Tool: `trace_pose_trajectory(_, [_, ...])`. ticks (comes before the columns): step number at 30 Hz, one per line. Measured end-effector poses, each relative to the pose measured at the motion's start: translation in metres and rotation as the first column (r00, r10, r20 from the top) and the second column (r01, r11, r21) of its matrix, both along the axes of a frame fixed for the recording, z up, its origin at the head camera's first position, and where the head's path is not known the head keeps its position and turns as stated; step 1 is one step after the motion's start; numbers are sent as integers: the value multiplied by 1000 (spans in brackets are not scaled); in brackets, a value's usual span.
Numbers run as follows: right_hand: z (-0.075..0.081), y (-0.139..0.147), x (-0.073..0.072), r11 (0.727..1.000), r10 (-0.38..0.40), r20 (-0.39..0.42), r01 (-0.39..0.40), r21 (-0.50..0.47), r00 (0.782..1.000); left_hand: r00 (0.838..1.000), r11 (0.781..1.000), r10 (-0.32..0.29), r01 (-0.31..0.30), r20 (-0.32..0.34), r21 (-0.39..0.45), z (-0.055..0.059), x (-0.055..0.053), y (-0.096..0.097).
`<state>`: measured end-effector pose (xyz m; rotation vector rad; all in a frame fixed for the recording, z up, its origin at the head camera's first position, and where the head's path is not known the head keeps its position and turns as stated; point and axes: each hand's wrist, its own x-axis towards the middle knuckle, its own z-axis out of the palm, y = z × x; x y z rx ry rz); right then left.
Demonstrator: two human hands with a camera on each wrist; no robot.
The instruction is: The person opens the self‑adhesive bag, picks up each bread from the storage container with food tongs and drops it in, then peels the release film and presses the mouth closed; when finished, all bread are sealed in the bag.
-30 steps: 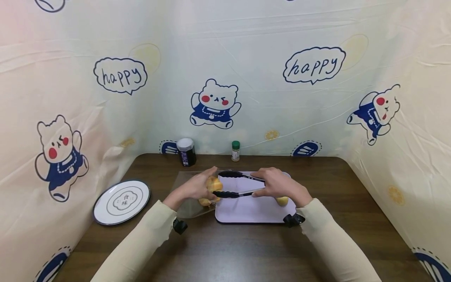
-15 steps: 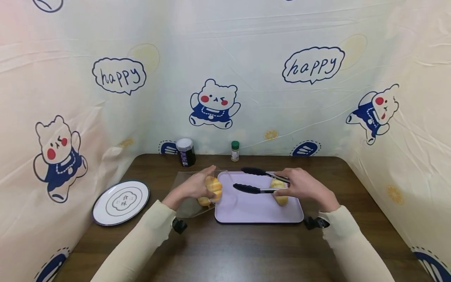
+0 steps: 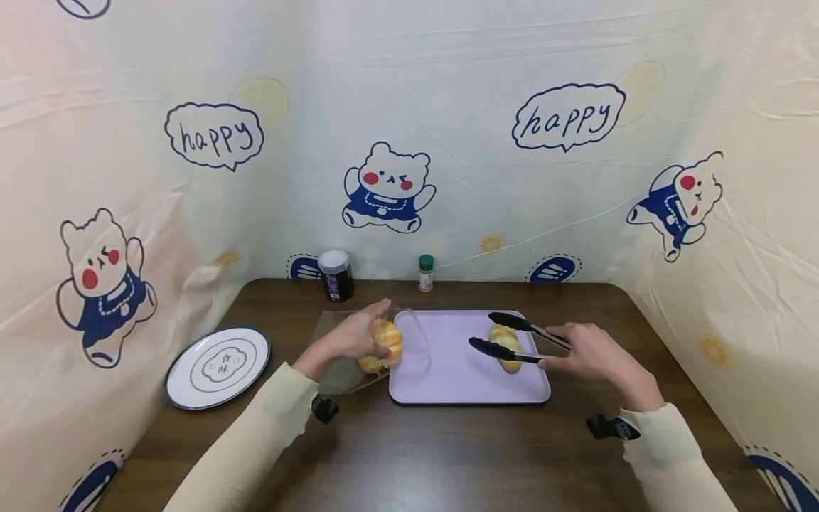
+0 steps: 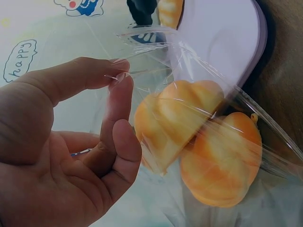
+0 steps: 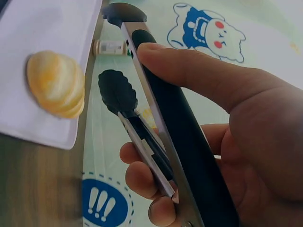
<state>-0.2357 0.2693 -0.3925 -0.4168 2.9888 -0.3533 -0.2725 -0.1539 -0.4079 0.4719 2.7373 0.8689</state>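
My left hand (image 3: 350, 340) pinches the edge of a clear plastic bag (image 3: 338, 378) between thumb and forefinger, and the bag's mouth stands toward the tray. Inside the bag lie bread rolls, one pale golden roll (image 4: 177, 118) and a darker orange one (image 4: 222, 163). My right hand (image 3: 595, 350) grips a pair of black-tipped metal tongs (image 3: 510, 322), whose tips stand apart with nothing between them. In the head view the tongs overlap a ridged yellow bread roll (image 3: 510, 364) on the right part of the lilac tray (image 3: 448, 387).
A white, dark-rimmed plate (image 3: 198, 387) lies at the left of the wooden table (image 3: 409, 455). At the back stand a dark jar with a white lid (image 3: 335, 277) and a small green-capped bottle (image 3: 426, 274). A printed curtain (image 3: 461, 107) surrounds the table.
My right hand has moved right with the tongs, from beside the bag's mouth to over the right part of the tray. My left hand stays at the bag.
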Motion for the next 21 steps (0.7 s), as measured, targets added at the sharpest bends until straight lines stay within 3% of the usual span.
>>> trace_pose_trajectory(10, [-3, 15, 8, 998, -61, 26, 60, 19, 998, 1000, 1000, -8, 8, 3, -3, 1, -1, 0])
trace_pose_trajectory(21, [-14, 15, -1, 998, -51, 40, 50, 27, 998, 1000, 1000, -15, 15, 2, -12, 1, -1, -1])
